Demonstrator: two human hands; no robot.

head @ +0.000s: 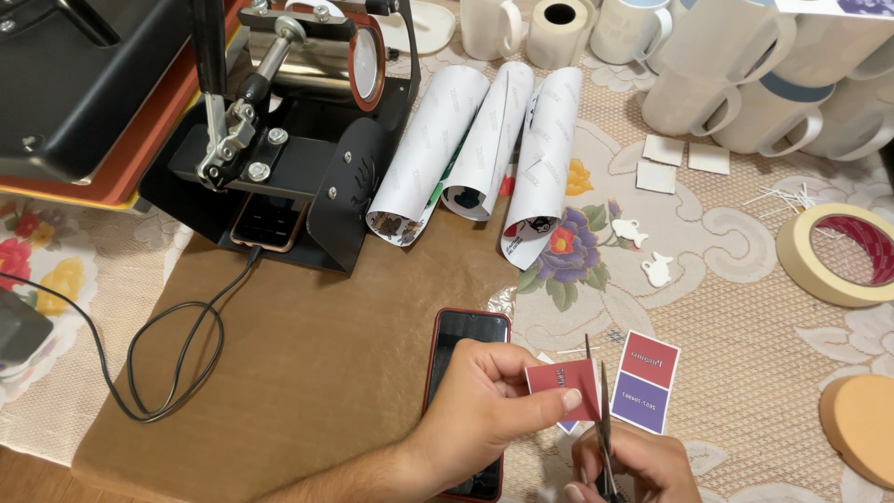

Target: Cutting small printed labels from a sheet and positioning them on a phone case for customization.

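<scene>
My left hand (484, 410) pinches a small red printed card (562, 380) between thumb and fingers. My right hand (638, 466) grips a pair of scissors (601, 410) whose blades point up beside the card's right edge. A second card, red above and purple below (644, 382), lies on the cloth just right of the blades. A phone in a red case (466, 335) lies under my left hand on brown paper (307, 373).
A black mug heat press (298, 121) with a phone and cable stands at the back left. Three rolled printed sheets (484, 140) lie beside it. White mugs (745, 84) crowd the back right. A masking tape roll (843, 256) and a round tan pad (861, 424) sit at right.
</scene>
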